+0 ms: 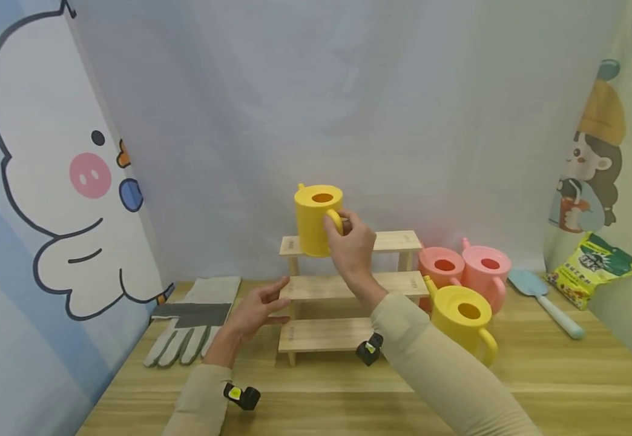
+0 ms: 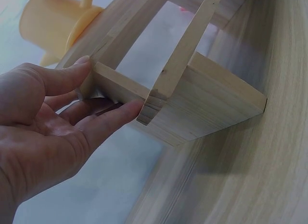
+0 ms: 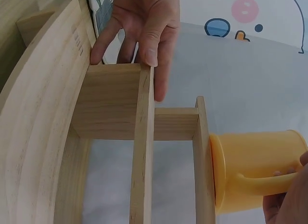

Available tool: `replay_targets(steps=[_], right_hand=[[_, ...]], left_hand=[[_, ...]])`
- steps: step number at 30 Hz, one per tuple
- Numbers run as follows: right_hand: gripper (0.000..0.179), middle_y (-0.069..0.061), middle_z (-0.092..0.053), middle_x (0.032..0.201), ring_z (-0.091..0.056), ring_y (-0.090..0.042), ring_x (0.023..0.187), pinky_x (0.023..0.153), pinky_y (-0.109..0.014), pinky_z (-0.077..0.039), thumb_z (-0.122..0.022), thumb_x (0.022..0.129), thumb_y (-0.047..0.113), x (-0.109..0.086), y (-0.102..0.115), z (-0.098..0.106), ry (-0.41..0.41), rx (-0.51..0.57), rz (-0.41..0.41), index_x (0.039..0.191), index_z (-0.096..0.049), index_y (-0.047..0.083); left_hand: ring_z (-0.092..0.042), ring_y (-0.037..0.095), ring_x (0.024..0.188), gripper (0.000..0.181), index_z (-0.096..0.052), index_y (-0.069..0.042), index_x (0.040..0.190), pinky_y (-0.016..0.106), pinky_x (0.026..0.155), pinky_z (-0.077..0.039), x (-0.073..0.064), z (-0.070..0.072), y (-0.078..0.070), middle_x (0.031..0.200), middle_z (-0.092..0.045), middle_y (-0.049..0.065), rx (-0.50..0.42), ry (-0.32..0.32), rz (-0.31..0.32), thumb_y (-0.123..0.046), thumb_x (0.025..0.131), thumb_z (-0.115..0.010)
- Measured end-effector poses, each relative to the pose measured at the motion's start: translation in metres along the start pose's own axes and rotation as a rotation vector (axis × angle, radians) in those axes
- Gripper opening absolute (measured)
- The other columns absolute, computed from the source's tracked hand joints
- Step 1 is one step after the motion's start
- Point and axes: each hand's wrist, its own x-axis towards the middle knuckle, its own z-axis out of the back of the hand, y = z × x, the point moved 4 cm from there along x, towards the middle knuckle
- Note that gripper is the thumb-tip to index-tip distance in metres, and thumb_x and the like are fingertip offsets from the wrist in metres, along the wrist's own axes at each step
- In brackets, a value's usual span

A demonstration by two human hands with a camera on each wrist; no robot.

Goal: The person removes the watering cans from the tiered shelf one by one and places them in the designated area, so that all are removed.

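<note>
My right hand [image 1: 351,245] grips the handle of a yellow watering can [image 1: 310,221]. The can is upright, its base right at the left part of the top board of a three-tier wooden stand [image 1: 343,286]; in the right wrist view the can's base [image 3: 219,173] meets that board's face. My left hand [image 1: 256,309] is at the stand's left end, fingers spread and fairly straight. Seen from the left wrist, its thumb [image 2: 72,77] touches the end of a board and a finger [image 2: 118,118] reaches the board edge below, while other fingers are partly hidden behind the side panel.
Right of the stand are a second yellow watering can [image 1: 460,312] and two pink ones, one [image 1: 487,269] beside the other [image 1: 440,263]. Further right lie a pale blue trowel [image 1: 547,300] and a green-yellow packet [image 1: 591,269]. Grey-white gloves [image 1: 201,312] lie left. A curtain [image 1: 376,121] hangs behind.
</note>
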Motion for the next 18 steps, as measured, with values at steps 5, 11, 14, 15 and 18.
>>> replay_targets(steps=[5, 11, 14, 15, 18], right_hand=[[0.027, -0.014, -0.071, 0.081, -0.065, -0.022, 0.066, 0.056, -0.028, -0.059, -0.07, 0.093, 0.015, 0.0008, -0.0004, 0.0024, -0.046, 0.038, 0.012, 0.11, -0.072, -0.006], [0.025, -0.016, -0.073, 0.089, -0.067, -0.023, 0.072, 0.063, -0.032, -0.062, -0.07, 0.093, 0.011, 0.0013, 0.0021, 0.0035, -0.046, 0.063, 0.006, 0.11, -0.073, -0.006], [0.025, -0.016, -0.074, 0.093, -0.069, -0.024, 0.076, 0.066, -0.034, -0.063, -0.07, 0.093, 0.011, 0.0006, 0.0027, 0.0042, -0.043, 0.074, -0.009, 0.111, -0.073, -0.006], [0.025, -0.016, -0.074, 0.093, -0.069, -0.024, 0.076, 0.066, -0.034, -0.063, -0.07, 0.093, 0.011, 0.0004, 0.0029, 0.0044, -0.042, 0.076, -0.014, 0.111, -0.073, -0.006], [0.024, -0.016, -0.073, 0.092, -0.068, -0.024, 0.076, 0.067, -0.033, -0.063, -0.07, 0.093, 0.011, 0.0002, 0.0037, 0.0047, -0.039, 0.08, -0.027, 0.111, -0.073, -0.006]], left_hand=[[-0.028, 0.04, 0.145, 0.066, -0.027, -0.008, 0.159, 0.046, 0.096, -0.055, -0.0003, 0.0006, -0.0002, 0.166, -0.012, 0.009, -0.007, 0.006, -0.003, -0.014, 0.102, -0.06], [-0.027, 0.04, 0.145, 0.066, -0.027, -0.008, 0.159, 0.047, 0.097, -0.055, -0.0001, 0.0009, -0.0005, 0.166, -0.011, 0.011, -0.013, 0.011, -0.01, -0.013, 0.102, -0.06], [-0.028, 0.04, 0.145, 0.066, -0.027, -0.008, 0.159, 0.047, 0.097, -0.055, -0.0002, 0.0012, -0.0001, 0.166, -0.012, 0.01, -0.01, 0.007, -0.007, -0.013, 0.102, -0.061], [-0.028, 0.04, 0.145, 0.066, -0.027, -0.008, 0.159, 0.047, 0.097, -0.055, -0.0003, 0.0011, -0.0001, 0.166, -0.012, 0.01, -0.008, 0.007, -0.007, -0.013, 0.102, -0.06], [-0.027, 0.041, 0.145, 0.066, -0.027, -0.008, 0.159, 0.047, 0.097, -0.055, -0.0005, 0.001, 0.0001, 0.166, -0.012, 0.011, -0.003, 0.008, -0.01, -0.014, 0.102, -0.061]])
